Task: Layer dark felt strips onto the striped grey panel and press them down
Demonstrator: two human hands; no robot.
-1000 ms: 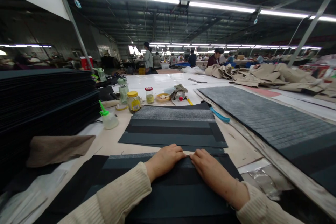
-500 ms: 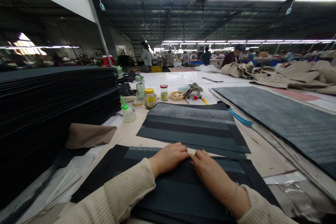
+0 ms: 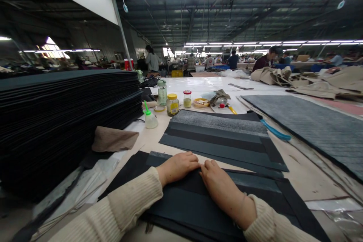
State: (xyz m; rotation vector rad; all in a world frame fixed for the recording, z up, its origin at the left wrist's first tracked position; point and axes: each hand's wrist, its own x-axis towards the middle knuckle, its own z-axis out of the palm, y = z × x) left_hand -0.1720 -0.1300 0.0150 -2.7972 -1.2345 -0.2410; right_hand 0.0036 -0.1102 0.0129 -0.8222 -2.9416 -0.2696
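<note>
Dark fabric panels (image 3: pixel 181 208) lie layered on the table in front of me. My left hand (image 3: pixel 180 165) rests at their far edge, its fingers bent together on the cloth. Beside it, nearly touching at the fingertips, my right hand (image 3: pixel 217 183) has its fingers closed on the same edge. How much cloth is between the fingers is hidden. Just beyond lies another set of striped dark panels (image 3: pixel 221 136), with a grey textured band along its far side.
A tall stack of dark fabric (image 3: pixel 65 121) stands at left. A squeeze bottle (image 3: pixel 151 120), a yellow-lidded jar (image 3: pixel 172 105) and a red-lidded jar (image 3: pixel 187 99) stand beyond the panels. A blue strip (image 3: pixel 275 130) and grey sheet (image 3: pixel 306 121) lie right.
The view has turned slightly left, so the table items appear farther right. Both hands remain at the cloth's far edge, and the near panels appear slightly turned beneath them.
</note>
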